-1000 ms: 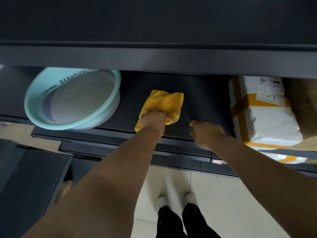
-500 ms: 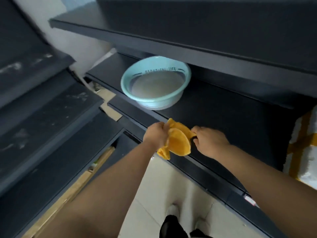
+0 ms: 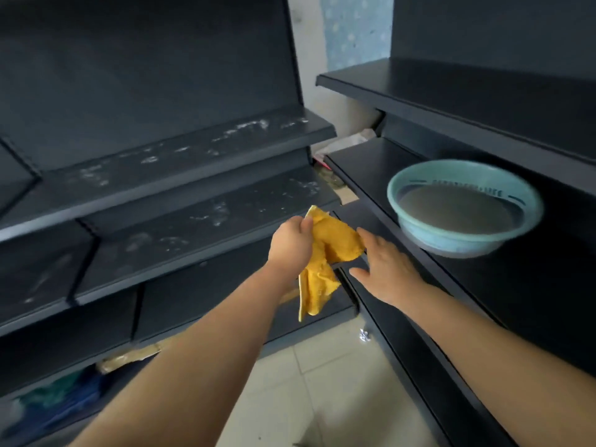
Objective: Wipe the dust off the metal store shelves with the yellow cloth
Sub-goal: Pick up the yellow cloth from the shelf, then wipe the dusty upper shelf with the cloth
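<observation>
Now | basin [image 3: 451,245]: murky water [image 3: 458,209] | left hand [image 3: 290,243] grips yellow cloth [image 3: 335,240] | right hand [image 3: 387,266] splayed

We stood in a shop: dark metal gondola shelving [image 3: 180,156] rose in dusty, stepped tiers on our left, a matching bay [image 3: 451,91] on our right, over pale floor tiles [image 3: 322,398].

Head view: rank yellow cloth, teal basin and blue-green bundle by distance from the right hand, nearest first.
1. yellow cloth: at the fingertips of the right hand, to its left.
2. teal basin: on the right-side shelf, beyond the hand.
3. blue-green bundle: low at far left.
</observation>
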